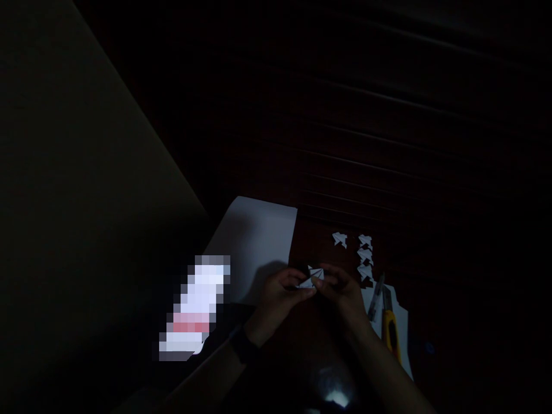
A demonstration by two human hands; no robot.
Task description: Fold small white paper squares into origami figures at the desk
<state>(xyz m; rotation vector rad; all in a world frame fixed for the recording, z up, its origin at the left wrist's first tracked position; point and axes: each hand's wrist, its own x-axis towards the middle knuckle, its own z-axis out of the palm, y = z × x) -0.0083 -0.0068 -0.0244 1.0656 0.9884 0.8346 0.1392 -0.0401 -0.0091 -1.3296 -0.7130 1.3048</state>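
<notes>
A small piece of folded white paper (317,273) is held up between both hands, above the dark surface. My left hand (278,294) pinches its left side between thumb and fingers. On the right side, my right hand (344,292) grips it, thumb on the near face. Beyond my right hand lies one small folded paper figure (340,239). Several similar folded figures (365,256) lie in a column farther right, close together.
A white paper sheet (263,230) lies behind my left hand. A bright, pixelated screen (198,305) glows at left. A yellow utility knife (390,330) and another slim tool (377,299) rest on white paper (403,328) beside my right forearm. A pale panel (77,172) fills the left.
</notes>
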